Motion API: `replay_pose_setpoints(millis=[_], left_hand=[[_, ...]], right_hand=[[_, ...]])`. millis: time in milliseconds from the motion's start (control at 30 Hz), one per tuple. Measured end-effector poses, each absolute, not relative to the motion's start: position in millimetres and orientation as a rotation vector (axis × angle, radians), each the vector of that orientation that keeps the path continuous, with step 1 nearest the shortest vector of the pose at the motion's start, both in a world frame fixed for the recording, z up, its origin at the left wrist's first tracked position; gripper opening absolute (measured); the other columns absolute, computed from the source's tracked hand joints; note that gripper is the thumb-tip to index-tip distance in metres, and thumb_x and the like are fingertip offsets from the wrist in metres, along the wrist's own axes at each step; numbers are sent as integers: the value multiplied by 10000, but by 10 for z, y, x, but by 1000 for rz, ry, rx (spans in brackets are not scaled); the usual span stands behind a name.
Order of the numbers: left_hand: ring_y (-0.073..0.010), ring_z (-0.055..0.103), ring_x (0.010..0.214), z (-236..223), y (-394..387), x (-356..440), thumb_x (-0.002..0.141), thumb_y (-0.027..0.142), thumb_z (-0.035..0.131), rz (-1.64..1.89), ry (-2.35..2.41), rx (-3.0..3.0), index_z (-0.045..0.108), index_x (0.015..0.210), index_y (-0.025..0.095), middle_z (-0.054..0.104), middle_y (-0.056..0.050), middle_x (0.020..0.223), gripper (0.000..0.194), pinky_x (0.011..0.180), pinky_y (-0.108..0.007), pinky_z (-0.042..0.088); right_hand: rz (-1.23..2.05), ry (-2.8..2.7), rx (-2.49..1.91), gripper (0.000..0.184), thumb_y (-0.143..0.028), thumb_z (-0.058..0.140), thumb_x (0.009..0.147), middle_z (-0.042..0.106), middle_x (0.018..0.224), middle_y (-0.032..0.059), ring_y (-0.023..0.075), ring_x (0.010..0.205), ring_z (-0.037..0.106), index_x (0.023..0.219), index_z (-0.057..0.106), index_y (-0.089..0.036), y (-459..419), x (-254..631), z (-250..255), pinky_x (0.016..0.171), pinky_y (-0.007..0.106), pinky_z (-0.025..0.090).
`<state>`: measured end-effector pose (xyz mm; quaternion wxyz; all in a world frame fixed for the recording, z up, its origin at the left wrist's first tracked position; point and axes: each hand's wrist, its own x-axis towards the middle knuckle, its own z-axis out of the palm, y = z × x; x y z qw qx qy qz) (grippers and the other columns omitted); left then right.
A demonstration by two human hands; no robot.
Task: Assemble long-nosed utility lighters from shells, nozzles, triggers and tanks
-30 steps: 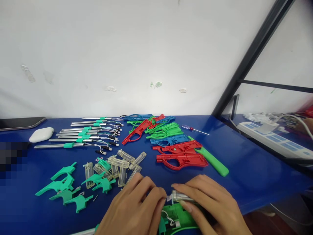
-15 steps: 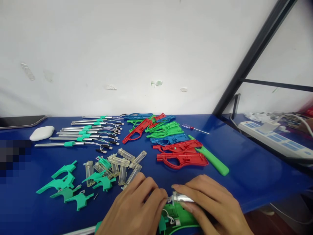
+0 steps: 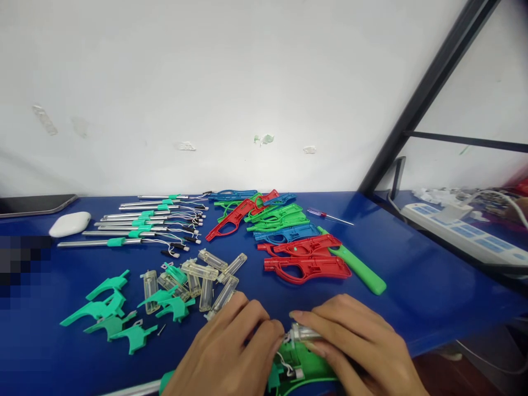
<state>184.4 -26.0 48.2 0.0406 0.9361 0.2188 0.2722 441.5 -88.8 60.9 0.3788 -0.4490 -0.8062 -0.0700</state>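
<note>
Six o'clock: right hand [image 3: 363,352] pinches a clear tank [image 3: 304,333], seemingly unseated; green shell [image 3: 313,364] beneath has wires [image 3: 284,363] in. Left hand [image 3: 226,352] curled, grip hidden. Unfilled shells [image 3: 328,268], twelve o'clock.

Solid blue table [image 3: 396,308]; white wall [image 3: 231,82]

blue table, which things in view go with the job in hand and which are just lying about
Likely in the job:
green shell
clear canisters
teal pieces
wired rods
other shells
screwdriver

Probably just lying about:
white case
dark flat device
power strip
</note>
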Motion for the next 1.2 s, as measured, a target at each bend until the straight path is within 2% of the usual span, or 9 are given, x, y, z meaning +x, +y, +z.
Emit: replay_pose_setpoints(millis=[133,333,567,700,867,1200], left_hand=[[-240,711,983,481,-287,1831,1170,100,380,872,693,2864,723,1182,224,769,-29,1052,366,972,-408,621],[-239,743,989,473,-284,1867,1176,107,371,965,695,2893,727,1176,215,781,-38,1040,372,920,-379,630],[-202,736,913,580,-266,1863,1195,133,417,1014,681,2899,733,1196,215,805,2,1017,326,992,-388,616],[-182,737,910,632,-263,1864,1201,145,440,1022,694,2886,734,1186,216,807,16,1017,303,1007,-367,612],[-204,751,935,614,-286,1884,1187,108,397,1040,688,2875,745,1123,205,785,-18,956,367,948,-361,628],[-229,740,970,549,-291,1874,1177,100,402,1026,680,2855,739,1161,201,787,-32,995,353,920,-375,627]], right_hand=[[-151,-2080,-1141,266,-243,552,1190,825,959,-2,139,785,779,1329,778,-255,-901,4430,618,770,250,675],[-147,-2118,-1150,262,-208,578,1173,821,960,12,149,785,767,1337,780,-234,-907,4406,644,747,258,674],[-218,-2007,-1168,256,-275,564,1188,843,988,-8,151,831,820,1314,786,-282,-914,4396,603,811,278,674],[-193,-2011,-1148,236,-251,592,1172,832,954,-17,133,789,805,1282,800,-274,-895,4410,630,779,252,672],[-141,-2047,-1138,260,-197,581,1164,813,938,1,136,778,778,1309,792,-240,-891,4408,640,743,246,674],[-160,-2086,-1108,257,-180,592,1163,851,1007,-3,140,774,752,1332,778,-237,-897,4411,606,723,263,654]])
